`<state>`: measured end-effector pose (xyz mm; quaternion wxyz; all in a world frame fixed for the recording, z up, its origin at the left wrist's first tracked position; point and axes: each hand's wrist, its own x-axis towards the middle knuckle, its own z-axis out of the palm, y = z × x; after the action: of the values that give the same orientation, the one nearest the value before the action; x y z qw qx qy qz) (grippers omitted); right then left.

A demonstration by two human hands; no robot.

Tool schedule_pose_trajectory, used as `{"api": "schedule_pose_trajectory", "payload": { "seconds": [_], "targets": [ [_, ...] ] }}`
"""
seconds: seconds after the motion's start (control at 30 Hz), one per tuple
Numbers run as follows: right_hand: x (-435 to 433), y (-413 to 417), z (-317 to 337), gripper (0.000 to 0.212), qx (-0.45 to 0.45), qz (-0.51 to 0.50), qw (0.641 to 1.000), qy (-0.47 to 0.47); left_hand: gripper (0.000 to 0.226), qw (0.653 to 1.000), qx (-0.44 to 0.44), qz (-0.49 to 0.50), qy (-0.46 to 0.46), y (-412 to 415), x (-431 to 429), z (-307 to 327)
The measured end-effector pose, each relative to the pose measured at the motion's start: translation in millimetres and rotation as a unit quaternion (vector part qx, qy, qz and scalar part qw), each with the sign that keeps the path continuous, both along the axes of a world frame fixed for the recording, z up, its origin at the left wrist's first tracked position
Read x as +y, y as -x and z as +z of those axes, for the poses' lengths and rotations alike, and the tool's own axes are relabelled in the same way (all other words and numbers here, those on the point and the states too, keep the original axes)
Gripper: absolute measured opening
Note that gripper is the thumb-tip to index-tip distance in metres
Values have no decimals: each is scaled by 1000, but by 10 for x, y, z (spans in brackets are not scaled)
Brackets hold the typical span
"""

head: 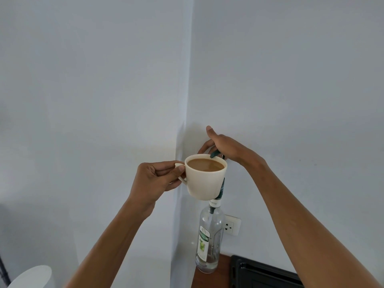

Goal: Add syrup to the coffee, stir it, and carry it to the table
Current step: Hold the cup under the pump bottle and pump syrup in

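Holding the cup (205,176) by its handle in my pinched left hand (154,179), spout just beyond its rim, I'd press the pump (216,153) under my right hand (223,147), palm closed over it, slowly and keep the cup level above the syrup bottle (209,238).

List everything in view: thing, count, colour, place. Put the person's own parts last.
cup: one, cream, full of light brown coffee, held in the air under the pump spout
pump: one, dark green, on top of the bottle
bottle: one, clear glass with a green and white label, nearly empty, standing on the counter in the corner
counter: one, brown wood, bottom centre
socket: one, white, on the wall right of the bottle
black object: one, on the counter, bottom right
white object: one, bottom left corner
left hand: fingers pinching the cup's handle
right hand: on the pump
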<state>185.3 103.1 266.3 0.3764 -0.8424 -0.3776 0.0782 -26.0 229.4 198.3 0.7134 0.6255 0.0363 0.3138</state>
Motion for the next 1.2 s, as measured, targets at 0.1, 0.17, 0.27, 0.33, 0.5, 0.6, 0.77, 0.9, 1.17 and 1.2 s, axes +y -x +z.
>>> {"api": "schedule_pose_trajectory", "payload": {
  "seconds": [0.1,0.17,0.27,0.33,0.5,0.6,0.77,0.9,1.17,1.2],
  "targets": [
    [-6,-12,-13,91,1,0,1000,-2,15,1000,0,1,1,0,2,-4],
    [-1,-21,-24,91,-2,1,1000,-2,17,1000,2,1,1,-3,9,-5],
    [4,-27,-38,90,-6,2,1000,1,17,1000,2,-1,1,-8,12,-4],
    [1,-29,-39,90,-6,2,1000,1,17,1000,-2,-5,6,-8,12,-3],
    [-2,-21,-37,88,-11,0,1000,2,21,1000,-6,-9,8,-11,20,-26],
    [-8,-18,-47,88,-14,-2,1000,2,20,1000,-1,-7,5,-21,38,-36],
    [7,-22,-61,90,-19,-2,1000,6,19,1000,-2,-9,6,-18,47,-39],
    [12,-22,-67,90,-20,-9,1000,9,18,1000,0,-9,5,-24,55,-41],
    [16,-33,-150,92,-22,-20,999,14,15,1000,6,-18,2,-28,68,-67],
    [14,-34,-162,91,-22,-19,999,15,16,1000,7,-20,4,-28,69,-74]
  ]
}}
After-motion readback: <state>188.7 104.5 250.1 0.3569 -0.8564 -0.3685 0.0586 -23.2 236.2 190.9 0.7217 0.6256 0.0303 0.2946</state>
